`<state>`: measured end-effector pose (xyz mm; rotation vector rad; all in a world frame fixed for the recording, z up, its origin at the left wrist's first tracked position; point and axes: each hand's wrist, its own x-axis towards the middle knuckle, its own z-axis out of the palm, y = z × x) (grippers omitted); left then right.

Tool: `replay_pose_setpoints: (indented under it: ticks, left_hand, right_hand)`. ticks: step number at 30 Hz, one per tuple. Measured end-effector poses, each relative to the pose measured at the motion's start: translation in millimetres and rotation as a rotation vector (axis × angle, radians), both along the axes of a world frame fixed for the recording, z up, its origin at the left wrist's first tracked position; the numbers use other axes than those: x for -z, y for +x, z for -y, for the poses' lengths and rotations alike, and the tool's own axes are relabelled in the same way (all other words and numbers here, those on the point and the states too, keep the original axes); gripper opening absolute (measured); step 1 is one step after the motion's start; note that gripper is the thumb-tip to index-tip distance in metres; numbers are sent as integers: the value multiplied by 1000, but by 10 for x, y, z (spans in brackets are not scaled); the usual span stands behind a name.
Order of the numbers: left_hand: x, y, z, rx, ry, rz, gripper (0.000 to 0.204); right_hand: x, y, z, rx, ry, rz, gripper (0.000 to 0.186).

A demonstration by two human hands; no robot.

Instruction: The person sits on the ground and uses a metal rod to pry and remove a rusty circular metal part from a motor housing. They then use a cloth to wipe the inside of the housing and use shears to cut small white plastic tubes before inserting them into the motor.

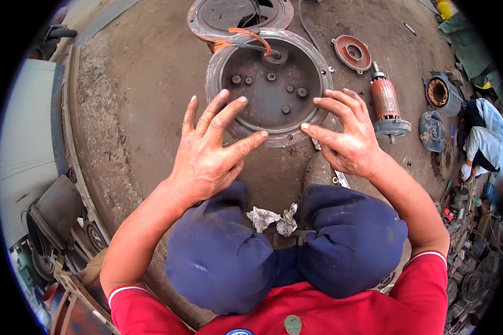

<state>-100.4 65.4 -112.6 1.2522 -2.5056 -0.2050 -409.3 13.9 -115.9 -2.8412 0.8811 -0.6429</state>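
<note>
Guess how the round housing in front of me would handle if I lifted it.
The housing is probably heavy, judging by its thick, metal-looking rim. It should stay stiff, but the wires, bent in loose curves, look flexible and may flop about.

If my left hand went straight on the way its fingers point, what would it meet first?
Probably the round metal housing: your left hand points up toward it, and two fingertips overlap its left side in the picture. Whether they touch it or hover above is unclear.
</note>
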Motion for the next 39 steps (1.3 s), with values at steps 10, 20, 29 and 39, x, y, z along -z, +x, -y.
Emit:
replay_pose_setpoints:
  ticks: [10,20,29,39]
  left_hand:
    - [71,3,52,137,-201,43,64]
    - [-162,-596,288,256,-181,241,62]
    - [-158,-834,423,287,-228,220,55]
    - [55,23,234,-50,-221,-22,51]
  right_hand:
    - [189,-101,-35,122,-101,124,55]
    - [361,-4,-62,220,-60,380,47]
    - [358,185,7,537,745,960,46]
    - [252,244,198,424,561,803,49]
